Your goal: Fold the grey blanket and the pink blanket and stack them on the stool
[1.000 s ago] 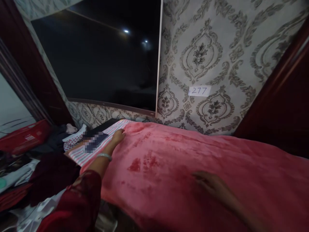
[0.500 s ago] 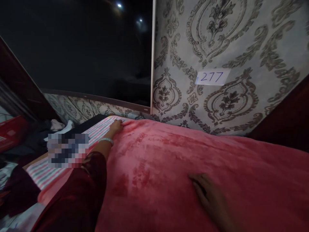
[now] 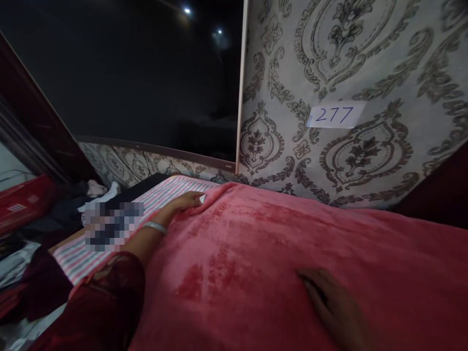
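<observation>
A plush pink-red blanket [image 3: 248,239] is spread out in front of me. At its far left edge my left hand [image 3: 188,200] is closed on the blanket, whose corner is folded back there. A small white patch, maybe a label, shows by the fingertips. Beside that hand lies a striped cloth [image 3: 164,192] in white, grey and pink, partly under the blanket. My right hand [image 3: 336,300] rests on the blanket nearer to me, thumb and fingers apart, holding nothing.
A large dark screen [image 3: 146,73] stands behind the blanket, against patterned wallpaper [image 3: 340,68]. A paper marked 277 [image 3: 336,114] is on the wall. At left are a red box [image 3: 25,202], heaped clothes [image 3: 32,278] and a blurred-out patch over the striped cloth.
My left hand has drawn the blanket's far left edge toward me and to the right, baring more striped cloth. The right hand stays on the blanket; the view has shifted slightly.
</observation>
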A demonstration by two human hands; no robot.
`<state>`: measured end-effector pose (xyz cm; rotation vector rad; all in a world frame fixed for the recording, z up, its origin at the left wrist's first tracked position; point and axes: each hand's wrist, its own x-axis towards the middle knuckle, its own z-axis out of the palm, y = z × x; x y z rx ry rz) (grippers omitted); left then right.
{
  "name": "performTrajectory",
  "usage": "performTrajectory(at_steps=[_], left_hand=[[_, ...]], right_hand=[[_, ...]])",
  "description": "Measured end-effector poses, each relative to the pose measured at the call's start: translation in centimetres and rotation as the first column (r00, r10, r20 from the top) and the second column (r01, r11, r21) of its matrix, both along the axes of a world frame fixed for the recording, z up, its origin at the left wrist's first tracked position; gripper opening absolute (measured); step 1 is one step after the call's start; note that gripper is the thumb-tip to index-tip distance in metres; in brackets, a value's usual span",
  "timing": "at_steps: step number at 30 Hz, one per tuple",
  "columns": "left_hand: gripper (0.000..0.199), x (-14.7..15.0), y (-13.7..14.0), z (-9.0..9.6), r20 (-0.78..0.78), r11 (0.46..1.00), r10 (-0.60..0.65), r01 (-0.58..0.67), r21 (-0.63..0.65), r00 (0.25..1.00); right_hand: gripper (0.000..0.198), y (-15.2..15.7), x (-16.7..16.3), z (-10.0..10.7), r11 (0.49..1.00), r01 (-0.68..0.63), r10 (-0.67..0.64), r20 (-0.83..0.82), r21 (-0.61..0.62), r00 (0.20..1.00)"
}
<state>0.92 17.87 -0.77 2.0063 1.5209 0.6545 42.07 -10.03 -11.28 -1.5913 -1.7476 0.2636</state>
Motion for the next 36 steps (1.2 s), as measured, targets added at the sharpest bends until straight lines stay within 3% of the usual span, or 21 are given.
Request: performTrajectory(at_steps=[3, 5, 8, 10, 13, 16, 18, 22, 24, 30, 32, 36], left_hand=[[0.045, 0.3, 1.1, 0.8, 0.006, 0.998, -0.046, 0.046, 0.03, 0.999], [0.046, 0.1, 2.4, 1.8, 0.069, 0.984, 0.003, -0.015, 0.175, 0.998], [0.057, -0.4, 4.6, 3.0, 0.13, 0.885, 0.136, -0.179, 0.43, 0.982], [0.065, -0.6, 5.8, 3.1, 0.02, 0.854, 0.232, -0.213, 0.475, 0.973], [0.074, -0.3, 6.7, 2.0, -0.21, 0.895, 0.341, -0.247, 0.372, 0.917], [0.074, 0.6, 7.0, 0.7, -0.273, 0.903, 0.376, -0.284, 0.322, 0.886], [0.07, 1.3, 7.1, 0.4, -0.306, 0.896, 0.39, -0.282, 0.344, 0.868], [0.065, 2.1, 7.7, 0.3, -0.393, 0.826, 0.485, -0.261, 0.5, 0.781], [0.064, 2.1, 8.0, -0.3, -0.418, 0.821, 0.506, -0.271, 0.503, 0.755], [0.067, 1.7, 9.7, -2.8, -0.421, 0.855, 0.507, -0.376, 0.358, 0.752], [0.066, 1.5, 10.5, -2.7, -0.455, 0.873, 0.48, -0.356, 0.333, 0.75], [0.063, 0.2, 11.6, -1.8, -0.557, 0.934, 0.351, -0.321, 0.155, 0.752]], right_hand=[[0.04, -0.1, -0.1, 0.3, 1.0, -0.007, 0.007, -0.015, 0.002, 1.0], [0.039, -0.1, -0.2, 0.4, 1.0, -0.004, 0.004, -0.026, 0.0, 1.0], [0.039, -0.1, -0.2, 0.5, 1.0, 0.004, -0.004, -0.032, -0.007, 0.999], [0.038, -0.1, -0.1, 0.5, 1.0, -0.004, 0.003, -0.028, -0.009, 1.0], [0.037, -0.1, -0.1, 0.5, 1.0, -0.012, 0.012, -0.023, -0.012, 1.0], [0.036, -0.1, -0.1, 0.4, 1.0, -0.006, 0.006, -0.014, -0.008, 1.0], [0.036, -0.1, -0.2, 0.5, 1.0, -0.005, 0.005, -0.011, 0.0, 1.0], [0.035, -0.1, -0.3, 1.1, 1.0, -0.019, 0.019, -0.01, 0.017, 1.0], [0.034, -0.2, -0.3, 1.3, 1.0, -0.021, 0.021, 0.005, 0.016, 1.0], [0.033, -0.4, -0.1, 1.3, 1.0, -0.026, 0.026, 0.029, 0.01, 0.999], [0.032, -0.4, -0.1, 1.3, 0.999, -0.016, 0.015, 0.045, 0.038, 0.999], [0.028, -0.3, -0.3, 1.7, 0.992, -0.026, 0.017, 0.069, 0.126, 0.997]])
